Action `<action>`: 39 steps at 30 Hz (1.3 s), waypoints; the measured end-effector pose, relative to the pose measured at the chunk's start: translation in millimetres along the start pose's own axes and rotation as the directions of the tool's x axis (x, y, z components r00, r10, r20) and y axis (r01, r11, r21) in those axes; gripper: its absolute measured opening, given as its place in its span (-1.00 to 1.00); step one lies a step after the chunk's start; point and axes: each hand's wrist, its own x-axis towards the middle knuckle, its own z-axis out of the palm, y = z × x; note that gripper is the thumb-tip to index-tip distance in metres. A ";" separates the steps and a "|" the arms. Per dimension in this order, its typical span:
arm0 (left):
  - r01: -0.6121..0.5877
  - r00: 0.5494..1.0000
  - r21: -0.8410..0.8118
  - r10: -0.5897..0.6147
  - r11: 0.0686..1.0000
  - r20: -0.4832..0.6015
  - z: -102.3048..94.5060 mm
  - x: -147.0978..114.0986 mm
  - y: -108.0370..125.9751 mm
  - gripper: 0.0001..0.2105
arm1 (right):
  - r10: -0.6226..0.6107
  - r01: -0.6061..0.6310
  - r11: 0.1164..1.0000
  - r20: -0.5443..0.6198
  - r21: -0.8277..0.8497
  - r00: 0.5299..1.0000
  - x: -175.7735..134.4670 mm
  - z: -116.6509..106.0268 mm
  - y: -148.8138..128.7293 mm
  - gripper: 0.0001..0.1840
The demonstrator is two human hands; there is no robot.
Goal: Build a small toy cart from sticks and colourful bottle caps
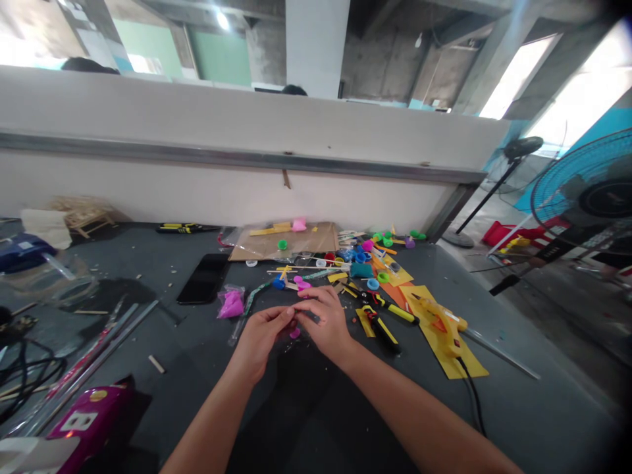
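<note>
Overhead: grey concrete beams [385,23] and a lit lamp [223,20], with a pale pillar [316,49] between them.
Partition [222,108]: white, crossed by a grey metal rail [197,155], closing off the far edge.
Surface [291,421]: dark grey, dotted with pale scraps, most crowded at far centre and right.
Fan [587,191]: blue-caged, beyond the right edge.
Cardboard [316,241]: a brown sheet, partly under clear film, near the partition.
Hands: left hand [261,339] and right hand [326,322], meeting at mid-surface; left thumb and forefinger brought tip to tip, right thumb and forefinger drawn in against them, the other right fingers loosely spread.
Glue gun [447,326]: yellow, lying on a yellow sheet [461,365] to the right.
Phone [203,280]: black, flat, left of the hands.
Bag [231,303]: clear, with pink contents, near the left hand.
Green cap [282,245]: round, on the cardboard.
Pink piece [295,334]: bright, rounded, partly hidden, just below the meeting fingertips; whether they pinch it or it lies free cannot be made out.
</note>
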 end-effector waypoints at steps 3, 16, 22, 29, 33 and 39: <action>-0.011 1.000 0.008 0.011 1.000 0.012 -1.0 -0.4 0.4 -0.75 | 0.012 -0.012 1.000 0.003 -0.001 1.000 0.1 -0.3 -0.6 -0.89; -0.052 0.999 0.089 0.053 0.995 -0.007 -1.2 -0.4 6.2 -0.69 | -0.001 0.001 0.999 0.005 0.035 1.000 1.8 -3.2 -4.0 -0.90; -0.177 0.957 0.627 0.281 0.758 -0.069 -18.7 3.9 15.9 -0.79 | 0.317 -0.284 0.904 -0.056 0.319 0.947 2.8 -6.2 2.5 -0.82; -0.330 0.935 0.909 0.220 0.255 0.278 -12.4 4.1 -8.7 -0.84 | 0.604 -0.580 0.205 0.364 0.788 0.709 -2.2 9.8 9.9 -0.87; -0.386 0.917 0.890 0.209 0.244 0.341 -14.2 8.1 -11.8 -0.85 | 0.599 -0.622 -0.015 0.505 0.783 0.622 -3.0 11.5 13.2 -0.77; -0.165 0.984 0.576 0.177 0.801 0.035 -15.9 15.6 -6.4 -0.80 | 0.560 -0.691 0.150 0.516 0.707 0.649 -4.3 9.3 15.4 -0.84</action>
